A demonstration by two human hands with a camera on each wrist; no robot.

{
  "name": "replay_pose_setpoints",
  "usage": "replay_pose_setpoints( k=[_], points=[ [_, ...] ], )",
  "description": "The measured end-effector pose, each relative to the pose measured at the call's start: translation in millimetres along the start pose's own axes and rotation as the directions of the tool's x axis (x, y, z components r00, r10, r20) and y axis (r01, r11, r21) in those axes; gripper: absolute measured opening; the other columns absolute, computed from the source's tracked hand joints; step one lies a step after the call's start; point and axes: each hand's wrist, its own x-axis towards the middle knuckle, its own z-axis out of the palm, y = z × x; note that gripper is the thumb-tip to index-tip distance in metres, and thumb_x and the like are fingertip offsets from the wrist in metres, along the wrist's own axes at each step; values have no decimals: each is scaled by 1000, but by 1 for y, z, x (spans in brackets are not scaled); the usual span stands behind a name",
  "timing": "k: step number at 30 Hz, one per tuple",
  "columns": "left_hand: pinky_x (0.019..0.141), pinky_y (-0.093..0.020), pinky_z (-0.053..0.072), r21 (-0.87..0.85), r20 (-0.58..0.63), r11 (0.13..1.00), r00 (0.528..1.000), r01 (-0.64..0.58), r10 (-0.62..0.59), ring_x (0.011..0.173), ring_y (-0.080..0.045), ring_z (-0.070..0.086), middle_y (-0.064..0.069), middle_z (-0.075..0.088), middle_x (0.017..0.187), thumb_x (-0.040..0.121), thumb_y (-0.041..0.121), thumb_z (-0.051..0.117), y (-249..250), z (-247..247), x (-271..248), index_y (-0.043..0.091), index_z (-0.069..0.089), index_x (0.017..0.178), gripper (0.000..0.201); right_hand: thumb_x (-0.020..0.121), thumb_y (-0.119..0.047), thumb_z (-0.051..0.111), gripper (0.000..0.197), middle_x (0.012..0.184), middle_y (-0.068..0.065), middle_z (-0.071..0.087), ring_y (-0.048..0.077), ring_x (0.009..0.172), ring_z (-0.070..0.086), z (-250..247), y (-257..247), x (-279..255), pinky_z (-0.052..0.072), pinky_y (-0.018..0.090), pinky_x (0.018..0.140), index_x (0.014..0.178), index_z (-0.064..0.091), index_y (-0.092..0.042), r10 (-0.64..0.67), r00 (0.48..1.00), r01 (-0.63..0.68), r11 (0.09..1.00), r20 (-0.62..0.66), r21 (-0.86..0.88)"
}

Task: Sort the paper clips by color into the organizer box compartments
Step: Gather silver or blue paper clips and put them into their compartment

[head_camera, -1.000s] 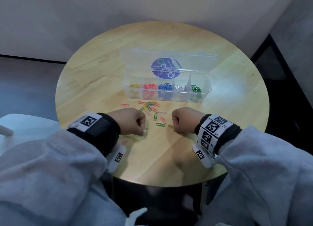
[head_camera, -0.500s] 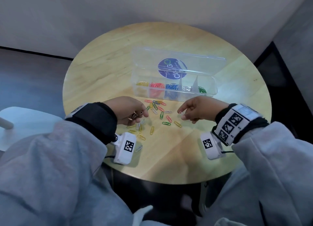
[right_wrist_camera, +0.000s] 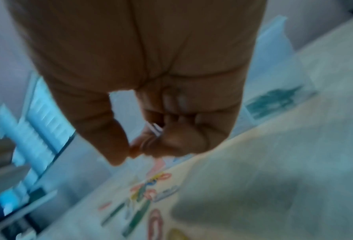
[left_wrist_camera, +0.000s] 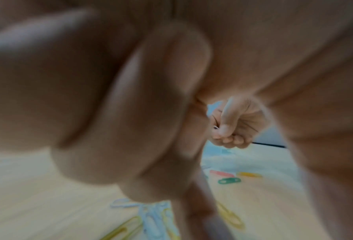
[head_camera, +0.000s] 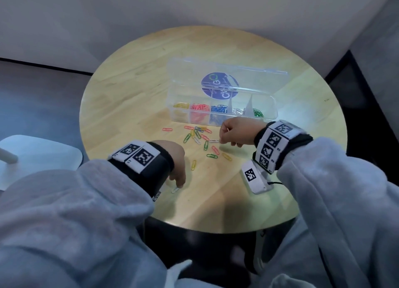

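A clear organizer box [head_camera: 272, 112] stands open at mid-table, its compartments holding yellow, red, blue, white and green clips. Loose paper clips [head_camera: 198, 135] of mixed colours lie in front of it. My right hand [head_camera: 223, 134] hovers just in front of the box and pinches a white paper clip [right_wrist_camera: 155, 129] between thumb and fingers. Another white clip [head_camera: 213, 141] lies on the table under its fingertips. My left hand [head_camera: 180, 184] points down near the front edge, fingertips on a white clip [head_camera: 174, 190]. The blurred left wrist view does not show whether it pinches that clip.
The round wooden table [head_camera: 129, 93] drops off close behind my left hand. The box's open lid [head_camera: 259, 78] stands up at the back. A white chair seat [head_camera: 38, 154] sits to the left, below table level.
Both hands were fists resting near the front edge. The right rose toward the box with a white clip pinched. The left went to the pile, then pulled back onto a white clip.
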Motion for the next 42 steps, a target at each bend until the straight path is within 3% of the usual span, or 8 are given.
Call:
replay_pose_setpoints(
  k=[5, 8, 16, 22, 25, 30, 34, 42],
  points=[
    [66, -26, 46, 11, 12, 1000, 1000, -16, 16, 66, -15, 57, 2, 63, 73, 76, 37, 72, 5, 11, 8, 13, 70, 82, 25, 90, -14, 56, 19, 73, -13, 45, 6, 69, 45, 6, -9, 6, 30, 16, 54, 105, 65, -17, -75, 993, 37, 926, -86, -376],
    [66, -27, 47, 24, -5, 999, 1000, -23, 23, 68, -17, 57, 0, 61, 72, 74, 35, 74, 4, 17, 14, 14, 59, 69, 26, 88, -14, 57, 24, 95, -7, 50, 13, 87, 47, 12, -10, 10, 36, 22, 70, 111, 61, -20, -66, 994, 22, 893, -83, -449],
    [58, -25, 41, -46, -14, 997, 998, -66, 65, 64, -21, 54, -2, 58, 67, 70, 27, 74, 1, 20, 24, 14, 55, 58, 26, 88, -17, 57, 15, 100, -1, 58, 16, 86, 51, 20, -11, 18, 41, 23, 69, 102, 63, -16, -32, 997, -2, 883, -65, -468],
    [52, -21, 32, -290, -33, 943, 986, -163, 161, 53, -17, 44, 4, 49, 53, 72, 25, 70, -15, 10, 21, 18, 55, 60, 20, 80, -24, 63, 16, 73, -2, 54, 18, 79, 51, 21, -4, 14, 40, 23, 62, 68, 55, -19, 22, 1000, -26, 921, -14, -389],
    [47, -20, 26, -625, 0, 743, 951, -240, 308, 45, -15, 31, 1, 40, 48, 79, 11, 65, -28, 4, 22, 18, 46, 54, 33, 82, -20, 58, 11, 69, 1, 54, 18, 72, 50, 17, -3, 8, 42, 27, 72, 73, 59, -13, 62, 998, -62, 979, -7, -192],
    [37, -15, 28, -931, -64, 322, 946, -172, 319, 39, -12, 38, -3, 41, 54, 67, 6, 49, -36, -1, 22, 12, 35, 62, 16, 84, 14, 43, 35, 63, 10, 47, 16, 56, 47, 15, -6, 3, 44, 15, 45, 58, 39, -8, -1, 992, -72, 828, 130, 556],
    [34, -12, 34, -989, -142, 0, 963, -146, 228, 41, -11, 47, -3, 47, 58, 78, 0, 39, -49, -5, 25, 14, 36, 61, 23, 85, 18, 39, 37, 49, 5, 50, 10, 42, 51, 18, -8, 4, 42, 14, 41, 61, 37, -9, -99, 981, -57, 676, 167, 735],
    [33, -11, 29, -928, -196, -334, 979, -168, 53, 35, -8, 42, -3, 44, 57, 84, 0, 42, -71, -10, 22, 12, 38, 58, 29, 85, 10, 24, 34, 66, 5, 44, 11, 48, 48, 32, -19, 10, 44, 15, 42, 68, 48, -7, -53, 980, -142, 493, 192, 858]
  ],
)
